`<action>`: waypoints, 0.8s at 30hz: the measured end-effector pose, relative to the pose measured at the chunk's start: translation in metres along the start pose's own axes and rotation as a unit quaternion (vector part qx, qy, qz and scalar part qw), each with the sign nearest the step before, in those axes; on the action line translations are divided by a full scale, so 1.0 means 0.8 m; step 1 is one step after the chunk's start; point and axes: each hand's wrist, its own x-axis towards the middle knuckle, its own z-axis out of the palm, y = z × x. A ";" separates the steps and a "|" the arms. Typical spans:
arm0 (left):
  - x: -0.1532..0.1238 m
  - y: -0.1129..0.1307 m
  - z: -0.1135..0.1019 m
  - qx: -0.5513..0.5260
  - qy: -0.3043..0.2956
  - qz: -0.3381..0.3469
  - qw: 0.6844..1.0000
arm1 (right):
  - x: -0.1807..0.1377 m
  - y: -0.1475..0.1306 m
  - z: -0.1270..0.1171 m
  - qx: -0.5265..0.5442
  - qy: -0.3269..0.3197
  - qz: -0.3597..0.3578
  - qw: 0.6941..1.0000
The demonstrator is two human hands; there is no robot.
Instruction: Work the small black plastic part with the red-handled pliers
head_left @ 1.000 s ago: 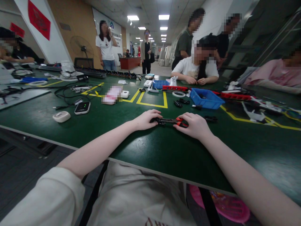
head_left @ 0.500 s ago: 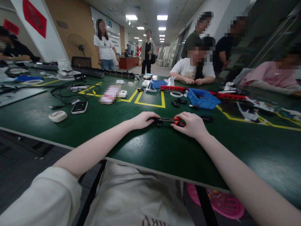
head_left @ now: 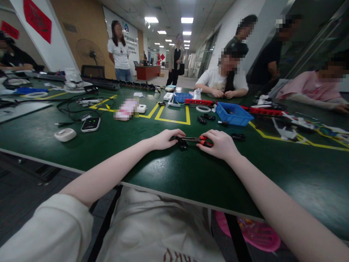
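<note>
Over the green table (head_left: 163,171), my right hand (head_left: 221,144) is closed round the red and black handles of a pair of pliers (head_left: 194,139), whose jaws point left. My left hand (head_left: 167,139) pinches a small bundle of black cable (head_left: 183,143), and the jaws reach to it. Whether the jaws grip the cable is too small to tell. Just right of my right hand lies another black cable bundle (head_left: 238,137). Beyond the hands are more black bundles (head_left: 209,116) beside a blue bin (head_left: 233,115).
A white case (head_left: 65,134), a small device with a lit screen (head_left: 91,124) and a pink phone (head_left: 126,110) lie to the left. A tape roll (head_left: 203,109) and red strips (head_left: 200,102) are farther back. A co-worker in white (head_left: 222,82) sits across the table.
Both hands keep nearly the same place and grip. The black cable bundle below the plier jaws has shifted slightly. The view has moved a little, and people in the background have changed posture.
</note>
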 end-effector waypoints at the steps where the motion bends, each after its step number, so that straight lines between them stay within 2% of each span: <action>1: 0.000 0.000 0.000 0.000 -0.001 -0.001 1.000 | 0.000 0.000 0.000 -0.002 0.003 0.000 1.000; 7: 0.000 0.003 -0.002 0.002 -0.009 -0.001 1.000 | 0.000 0.002 0.005 -0.003 0.022 -0.017 1.000; 18: 0.000 0.004 -0.002 0.028 -0.015 0.006 0.999 | 0.000 0.003 0.007 0.000 0.017 -0.030 0.999; 24: 0.001 0.000 -0.002 0.061 -0.005 0.031 0.998 | 0.001 0.003 0.005 -0.014 0.021 -0.034 0.999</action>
